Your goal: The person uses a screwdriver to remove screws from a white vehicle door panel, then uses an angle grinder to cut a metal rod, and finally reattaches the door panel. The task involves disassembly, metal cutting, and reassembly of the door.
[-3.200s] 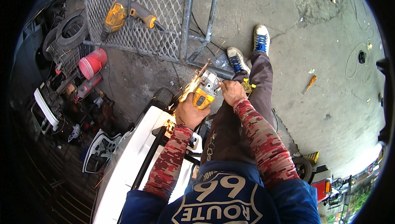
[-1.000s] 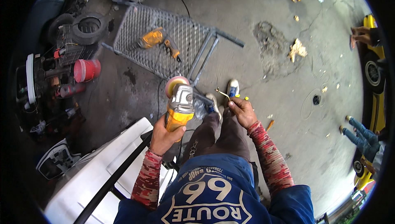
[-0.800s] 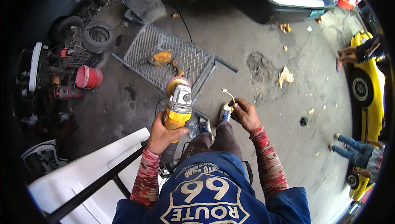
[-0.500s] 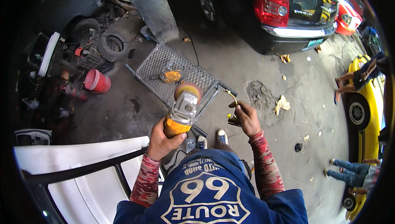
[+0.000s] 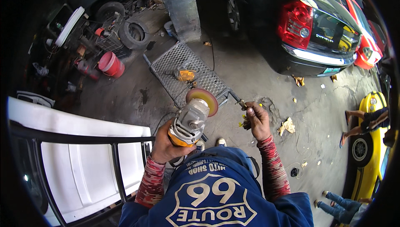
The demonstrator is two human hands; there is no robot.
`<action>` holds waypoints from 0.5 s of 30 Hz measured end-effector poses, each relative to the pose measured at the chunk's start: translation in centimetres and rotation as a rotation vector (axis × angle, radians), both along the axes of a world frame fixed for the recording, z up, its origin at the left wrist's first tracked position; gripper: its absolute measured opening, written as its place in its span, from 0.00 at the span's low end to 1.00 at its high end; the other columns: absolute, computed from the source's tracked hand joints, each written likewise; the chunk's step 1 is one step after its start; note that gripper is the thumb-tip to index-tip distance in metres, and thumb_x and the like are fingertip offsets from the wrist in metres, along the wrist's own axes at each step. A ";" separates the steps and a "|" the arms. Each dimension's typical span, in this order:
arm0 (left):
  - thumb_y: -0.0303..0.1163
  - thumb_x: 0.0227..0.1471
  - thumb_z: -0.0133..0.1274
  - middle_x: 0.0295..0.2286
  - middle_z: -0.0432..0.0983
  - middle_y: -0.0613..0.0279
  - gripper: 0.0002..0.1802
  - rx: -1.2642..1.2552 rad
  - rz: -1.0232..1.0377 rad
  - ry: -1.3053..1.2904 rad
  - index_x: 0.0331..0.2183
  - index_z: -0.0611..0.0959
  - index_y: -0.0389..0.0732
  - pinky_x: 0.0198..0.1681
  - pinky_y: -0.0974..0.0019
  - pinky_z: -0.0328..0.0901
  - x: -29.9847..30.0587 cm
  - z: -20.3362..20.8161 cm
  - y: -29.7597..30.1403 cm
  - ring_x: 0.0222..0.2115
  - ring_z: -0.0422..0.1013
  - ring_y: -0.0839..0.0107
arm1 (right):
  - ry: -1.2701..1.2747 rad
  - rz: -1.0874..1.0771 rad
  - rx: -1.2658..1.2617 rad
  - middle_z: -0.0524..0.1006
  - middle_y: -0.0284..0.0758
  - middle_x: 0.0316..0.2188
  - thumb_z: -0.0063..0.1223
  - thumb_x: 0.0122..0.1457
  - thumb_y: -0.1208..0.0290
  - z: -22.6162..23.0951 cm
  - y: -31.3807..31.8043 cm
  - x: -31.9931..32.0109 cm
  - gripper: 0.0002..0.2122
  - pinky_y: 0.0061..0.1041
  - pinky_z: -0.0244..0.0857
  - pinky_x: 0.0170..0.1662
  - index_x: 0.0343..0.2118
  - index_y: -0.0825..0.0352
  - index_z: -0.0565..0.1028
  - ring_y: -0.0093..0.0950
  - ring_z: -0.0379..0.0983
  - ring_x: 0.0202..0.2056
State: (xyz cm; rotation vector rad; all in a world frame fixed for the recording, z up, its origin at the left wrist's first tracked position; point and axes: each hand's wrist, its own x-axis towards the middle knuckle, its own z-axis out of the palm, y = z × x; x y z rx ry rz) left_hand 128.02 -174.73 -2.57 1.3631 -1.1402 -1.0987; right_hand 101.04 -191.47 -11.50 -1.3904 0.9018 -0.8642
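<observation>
My left hand [image 5: 166,143] is wrapped round the yellow rear body of an angle grinder [image 5: 189,123], which has a grey metal head. A round reddish-brown disc [image 5: 204,100] on the grinder is tilted up and away from me, touching nothing. In my right hand [image 5: 259,120], thumb and fingers pinch a small metal part [image 5: 240,102]. Dark pieces with yellow bits show under the same hand; I cannot make out their kind. Beyond the grinder, a yellow-and-black power tool [image 5: 185,75] lies on a metal mesh stand [image 5: 200,66].
To my left is a white vehicle panel [image 5: 83,168] behind black bars [image 5: 79,138]. A red bucket [image 5: 111,64] and tyres [image 5: 134,35] stand farther left. A black car [image 5: 291,58] is at the far right, a yellow car [image 5: 371,143] nearer, with two people beside it.
My view has shifted, so the surroundings sit farther right. The grinder has turned, its disc now facing more toward me. My right hand has rotated the small part, still gripping it.
</observation>
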 end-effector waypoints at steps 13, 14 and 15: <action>0.39 0.37 0.72 0.38 0.81 0.56 0.36 -0.070 0.113 -0.192 0.47 0.79 0.32 0.46 0.64 0.72 -1.4 1.4 0.2 0.38 0.79 0.67 | 0.088 0.184 -0.428 0.81 0.41 0.31 0.53 0.65 0.72 3.0 -3.7 2.4 0.08 0.28 0.70 0.38 0.38 0.72 0.78 0.35 0.79 0.33; 0.40 0.37 0.72 0.38 0.81 0.55 0.36 -0.067 0.114 -0.201 0.47 0.79 0.32 0.46 0.63 0.72 -1.3 1.4 0.1 0.38 0.79 0.67 | 0.105 0.189 -0.457 0.81 0.41 0.30 0.53 0.65 0.72 3.2 -3.9 2.6 0.07 0.29 0.70 0.38 0.38 0.71 0.79 0.36 0.79 0.33; 0.41 0.37 0.72 0.38 0.81 0.55 0.36 -0.063 0.115 -0.209 0.47 0.79 0.32 0.46 0.63 0.72 -1.4 1.4 0.1 0.38 0.79 0.67 | 0.122 0.192 -0.486 0.81 0.42 0.30 0.54 0.64 0.72 3.4 -4.1 2.6 0.07 0.30 0.70 0.38 0.38 0.71 0.79 0.37 0.79 0.33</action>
